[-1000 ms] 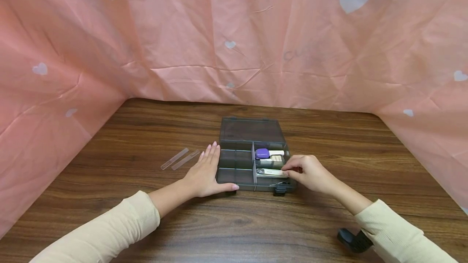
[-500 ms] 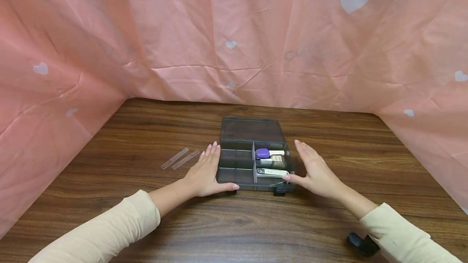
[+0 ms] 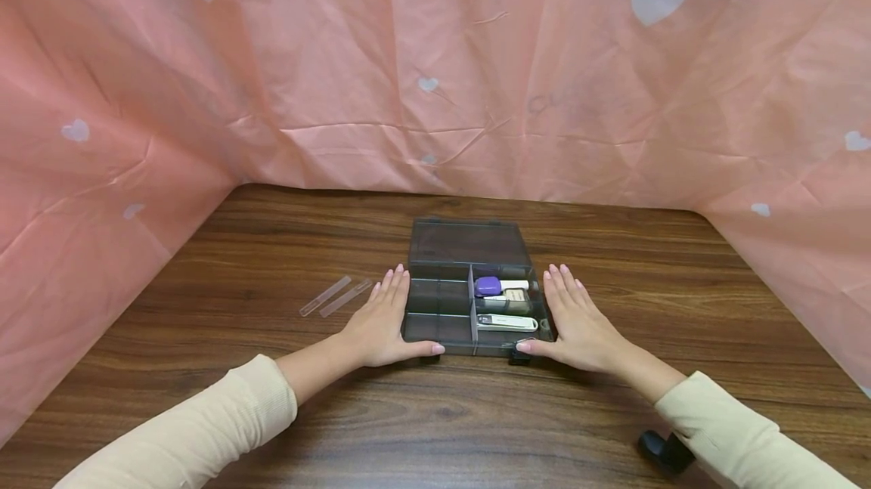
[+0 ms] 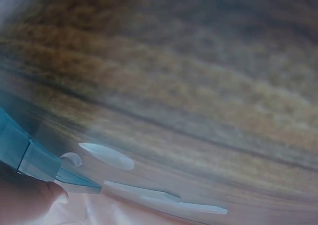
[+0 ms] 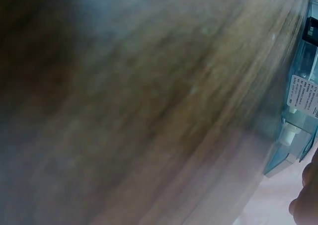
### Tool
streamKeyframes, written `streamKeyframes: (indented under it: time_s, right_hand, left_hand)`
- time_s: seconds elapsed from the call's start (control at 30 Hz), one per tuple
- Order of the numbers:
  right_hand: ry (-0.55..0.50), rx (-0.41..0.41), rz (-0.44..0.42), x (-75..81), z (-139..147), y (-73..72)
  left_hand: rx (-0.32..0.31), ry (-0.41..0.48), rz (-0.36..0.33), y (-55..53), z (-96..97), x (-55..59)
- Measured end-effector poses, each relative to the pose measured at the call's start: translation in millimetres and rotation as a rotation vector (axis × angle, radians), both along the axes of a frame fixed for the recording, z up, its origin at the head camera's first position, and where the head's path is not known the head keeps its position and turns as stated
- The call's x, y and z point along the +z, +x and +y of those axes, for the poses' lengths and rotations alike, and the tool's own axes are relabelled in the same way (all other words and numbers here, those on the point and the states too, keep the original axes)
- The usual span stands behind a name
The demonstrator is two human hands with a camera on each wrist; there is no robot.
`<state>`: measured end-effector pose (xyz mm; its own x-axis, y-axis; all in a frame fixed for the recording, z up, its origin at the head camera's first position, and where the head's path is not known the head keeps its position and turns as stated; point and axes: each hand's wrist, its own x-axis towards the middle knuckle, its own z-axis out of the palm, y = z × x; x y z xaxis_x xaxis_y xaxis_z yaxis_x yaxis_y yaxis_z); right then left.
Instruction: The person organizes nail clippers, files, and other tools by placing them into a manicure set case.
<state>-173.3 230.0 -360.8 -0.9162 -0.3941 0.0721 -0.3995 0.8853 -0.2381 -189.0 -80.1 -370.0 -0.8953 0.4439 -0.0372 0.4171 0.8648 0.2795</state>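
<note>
Between the two hands lies a dark translucent compartment box (image 3: 438, 328) with its lid (image 3: 469, 241) laid back. My left hand (image 3: 381, 323) rests along its left side, fingers straight, thumb at the front left corner. On the opposite side my right hand (image 3: 578, 323) lies with straight fingers against the wall, its thumb at the front latch (image 3: 520, 357). In the right-hand compartments sit a purple-and-white bottle (image 3: 488, 286), a small labelled bottle (image 3: 516, 297) and a silver nail clipper (image 3: 506, 323). The left compartments look bare. The right wrist view catches the box's side with a printed label (image 5: 304, 95).
Two clear flat strips (image 3: 325, 295) lie on the wooden table (image 3: 435, 428) left of the box. A black curved object (image 3: 663, 453) is partly hidden by the right sleeve. Pink curtain (image 3: 435, 96) with hearts surrounds the table's back and sides.
My right hand has let go of the nail clipper, straightened its fingers and come to the box's right side. The left hand stays where it was.
</note>
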Motion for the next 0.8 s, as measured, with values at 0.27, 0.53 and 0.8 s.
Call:
streamKeyframes:
  time_s: [0.27, 0.53, 0.8]
  right_hand:
    - [0.017, 0.003, -0.04, -1.7, -3, -0.8]
    - [0.035, 0.008, -0.024, -1.6, -5, 0.3]
    - [0.039, 0.007, -0.029, -0.7, -6, 0.0]
  left_hand:
    - [-0.026, -0.035, 0.001, -0.4, -2.9, 6.2]
    - [-0.062, 0.012, 0.031, -3.4, -16.2, 15.9]
    - [-0.085, 0.247, 0.177, -5.0, -32.2, 25.6]
